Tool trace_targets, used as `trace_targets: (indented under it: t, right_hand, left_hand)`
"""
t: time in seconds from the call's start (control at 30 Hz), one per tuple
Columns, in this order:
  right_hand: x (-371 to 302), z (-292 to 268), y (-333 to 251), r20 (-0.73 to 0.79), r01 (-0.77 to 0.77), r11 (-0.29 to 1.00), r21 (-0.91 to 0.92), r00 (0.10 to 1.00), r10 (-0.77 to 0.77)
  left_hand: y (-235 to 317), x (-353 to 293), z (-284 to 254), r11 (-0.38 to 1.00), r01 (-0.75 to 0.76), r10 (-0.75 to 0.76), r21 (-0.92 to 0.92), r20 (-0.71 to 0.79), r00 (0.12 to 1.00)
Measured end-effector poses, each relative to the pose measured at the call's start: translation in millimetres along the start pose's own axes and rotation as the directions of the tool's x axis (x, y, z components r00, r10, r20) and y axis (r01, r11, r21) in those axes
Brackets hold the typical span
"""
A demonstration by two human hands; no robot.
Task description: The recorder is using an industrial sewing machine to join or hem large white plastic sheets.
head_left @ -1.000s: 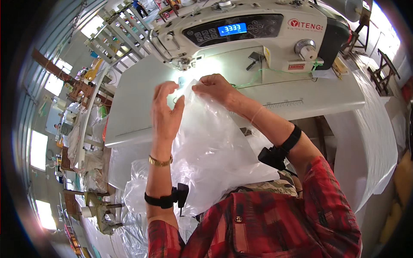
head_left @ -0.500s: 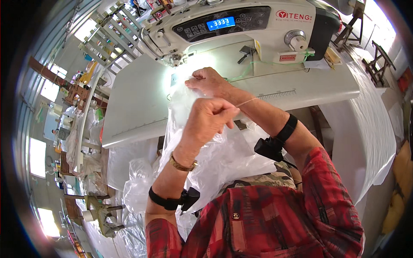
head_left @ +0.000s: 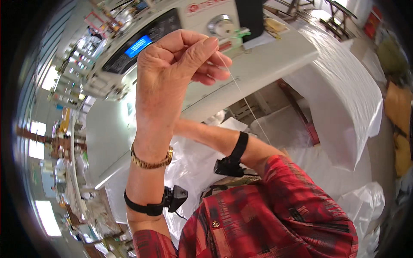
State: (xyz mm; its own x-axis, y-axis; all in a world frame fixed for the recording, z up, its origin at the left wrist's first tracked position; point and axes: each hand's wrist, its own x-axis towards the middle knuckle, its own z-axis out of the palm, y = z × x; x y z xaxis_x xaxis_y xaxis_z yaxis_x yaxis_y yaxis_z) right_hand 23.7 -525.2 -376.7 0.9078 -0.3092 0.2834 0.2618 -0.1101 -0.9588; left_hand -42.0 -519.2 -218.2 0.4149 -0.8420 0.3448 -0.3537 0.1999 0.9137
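Note:
My left hand (head_left: 176, 60) is raised in front of the sewing machine (head_left: 195, 23), thumb and fingertips pinched on a thin white thread (head_left: 243, 95). The thread runs slanting down to the right, toward my right upper arm. My right forearm (head_left: 206, 135) reaches left over the front of the machine table, and my right hand is hidden behind my left wrist and forearm. Thin translucent white plastic sheeting (head_left: 189, 187) hangs over my lap below the table edge.
The pale sewing table (head_left: 262, 58) has a long front edge. White sheeting (head_left: 344, 94) drapes down at the right. A green-wrapped piece (head_left: 242, 32) sits by the machine's dial. Shelves and workbenches line the left side.
My left hand has risen and come closer, drawing the thread out long. My right hand has gone from plain sight to behind the left arm. The view has shifted right and tilted.

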Motion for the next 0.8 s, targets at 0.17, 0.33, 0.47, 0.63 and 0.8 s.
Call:
trace_targets:
  t: [0.17, 0.33, 0.47, 0.63, 0.8]
  right_hand:
    - [-31.5, -0.8, -2.6, -0.101, 0.027, 0.999, -0.027, 0.994, -0.030]
    - [-13.4, 25.2, 5.8, -0.215, 0.008, 0.997, -0.070, 0.976, -0.023]
    - [-19.0, 29.0, 2.5, -0.151, 0.045, 0.999, -0.022, 0.987, -0.048]
    - [-20.0, 18.5, -0.8, -0.203, 0.182, 0.981, -0.063, 0.960, -0.191]
    - [-2.1, 53.9, 4.3, -0.191, 0.368, 0.888, -0.275, 0.885, -0.425]
  left_hand:
    - [2.5, -2.7, 44.4, 1.000, 0.013, -0.009, -0.020, 0.177, 0.984]
    - [-11.1, 12.0, 69.4, 0.830, -0.544, 0.502, 0.123, 0.263, 0.824]
    - [2.3, -14.8, -9.9, 0.545, -0.459, 0.405, 0.701, 0.259, 0.877]
    - [-8.0, -79.6, -84.2, 0.455, -0.106, 0.233, 0.884, -0.003, 0.972]
    - [-27.4, -150.8, -177.6, 0.761, 0.089, 0.158, 0.643, -0.317, 0.935]
